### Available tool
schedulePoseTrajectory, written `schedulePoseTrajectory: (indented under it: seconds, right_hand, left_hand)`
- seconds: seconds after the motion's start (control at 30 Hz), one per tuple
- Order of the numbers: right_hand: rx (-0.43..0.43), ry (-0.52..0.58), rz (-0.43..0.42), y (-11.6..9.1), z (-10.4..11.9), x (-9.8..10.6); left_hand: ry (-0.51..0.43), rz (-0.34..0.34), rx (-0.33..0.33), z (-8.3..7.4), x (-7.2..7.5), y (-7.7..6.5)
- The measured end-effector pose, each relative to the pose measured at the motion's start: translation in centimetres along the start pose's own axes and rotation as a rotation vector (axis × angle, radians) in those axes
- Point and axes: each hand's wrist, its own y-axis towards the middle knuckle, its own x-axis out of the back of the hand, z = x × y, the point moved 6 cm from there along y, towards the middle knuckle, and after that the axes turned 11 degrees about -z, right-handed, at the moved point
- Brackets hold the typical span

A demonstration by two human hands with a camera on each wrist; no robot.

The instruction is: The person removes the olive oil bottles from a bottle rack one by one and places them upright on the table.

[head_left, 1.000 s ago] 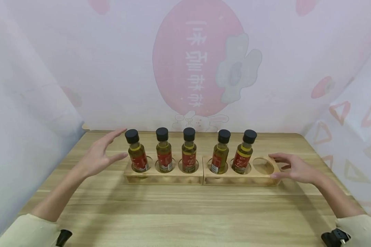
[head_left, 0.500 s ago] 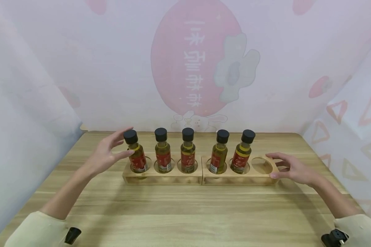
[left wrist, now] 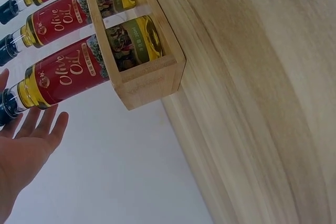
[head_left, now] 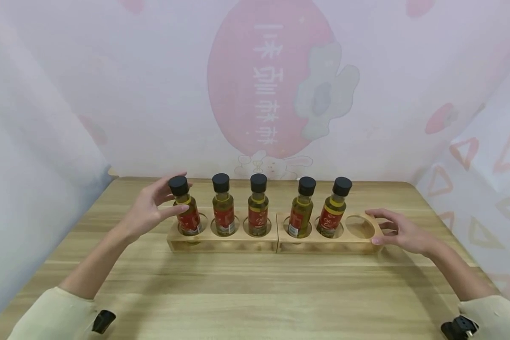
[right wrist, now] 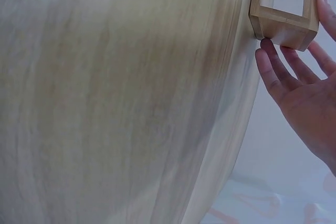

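Note:
My left hand [head_left: 146, 212] reaches around the neck of the leftmost olive oil bottle [head_left: 190, 219], thumb in front and fingers behind it. In the left wrist view its fingers [left wrist: 44, 127] are spread beside the bottle's neck and black cap. That bottle, with a red label [left wrist: 73, 72], stands in the left wooden bottle rack [head_left: 223, 246] with two more like it. My right hand [head_left: 408, 232] holds the outer end of the right wooden bottle rack [head_left: 329, 248], thumb at the front and fingers at the end. In the right wrist view the fingertips touch the rack's end [right wrist: 283, 30].
The two racks stand end to end on the wood-grain table [head_left: 263, 293]. Two olive oil bottles [head_left: 301, 217] lean slightly in the right rack, beside a bare round hole [head_left: 360, 227]. A printed pale curtain [head_left: 161, 94] closes off the back and sides.
My left hand has moved right and up to the leftmost bottle, its thumb now across the bottle's front. My right hand stays at the rack's end. The bottles stay in place.

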Motion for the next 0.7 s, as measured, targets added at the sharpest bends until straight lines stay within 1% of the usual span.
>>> schedulePoseTrajectory:
  seconds: [0.23,0.5,0.7]
  right_hand:
    - [0.031,0.016,-0.002,0.03,-0.09,0.01]
    - [0.034,-0.01,0.004,0.04,0.01,0.04]
    - [0.013,-0.021,0.002,-0.02,0.04,0.02]
  left_hand:
    - [-0.016,-0.006,0.01,0.29,-0.2,0.01]
    - [-0.06,-0.026,0.018,0.39,0.02,-0.16]
    - [-0.07,-0.059,0.073,0.57,0.36,-0.27]
